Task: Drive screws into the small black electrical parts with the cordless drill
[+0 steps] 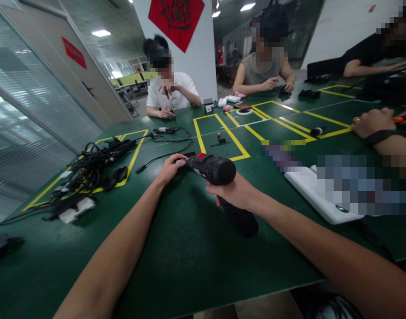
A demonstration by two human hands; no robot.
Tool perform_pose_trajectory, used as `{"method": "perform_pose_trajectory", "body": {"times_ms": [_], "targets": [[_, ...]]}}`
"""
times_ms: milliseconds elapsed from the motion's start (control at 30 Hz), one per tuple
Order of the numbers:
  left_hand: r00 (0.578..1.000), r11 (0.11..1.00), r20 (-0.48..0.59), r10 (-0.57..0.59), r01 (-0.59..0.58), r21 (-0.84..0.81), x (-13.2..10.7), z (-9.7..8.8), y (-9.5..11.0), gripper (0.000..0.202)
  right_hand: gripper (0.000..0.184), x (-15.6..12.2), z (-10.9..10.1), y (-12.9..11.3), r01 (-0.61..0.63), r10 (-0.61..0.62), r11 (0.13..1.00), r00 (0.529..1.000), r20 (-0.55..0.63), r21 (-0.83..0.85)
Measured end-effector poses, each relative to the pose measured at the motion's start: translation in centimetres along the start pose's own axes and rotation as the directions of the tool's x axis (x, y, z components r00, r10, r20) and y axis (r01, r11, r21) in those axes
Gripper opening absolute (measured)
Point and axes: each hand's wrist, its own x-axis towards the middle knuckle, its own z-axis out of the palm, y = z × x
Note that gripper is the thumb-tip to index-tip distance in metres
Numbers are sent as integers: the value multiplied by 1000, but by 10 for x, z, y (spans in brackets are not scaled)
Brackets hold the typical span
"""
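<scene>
My right hand [235,191] is wrapped round the grip of a black cordless drill [220,170] with red accents. The drill lies level above the table, and its chuck points left toward my left hand [171,169]. The fingers of that hand pinch a small black flat part [190,154] down at the table, right by the drill's tip. Where the tip meets the part is too small to make out. A black cable [163,156] runs along the table just beyond my left hand. Past the drill lies a small black piece [222,142].
A heap of black cables [93,164] lies at the left inside yellow tape. White power banks [318,192] lie at the right. A co-worker's hand [374,128] rests near the right edge. Other people sit across the green table [186,274]. A short black cylinder [318,131] lies beyond.
</scene>
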Motion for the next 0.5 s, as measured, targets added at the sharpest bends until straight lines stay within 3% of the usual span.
{"method": "perform_pose_trajectory", "body": {"times_ms": [500], "targets": [[1000,1000,10,7,-8,23,3,-1,-2,31,11,-6,1,-12,-32,31,999,999,-11,-22]]}}
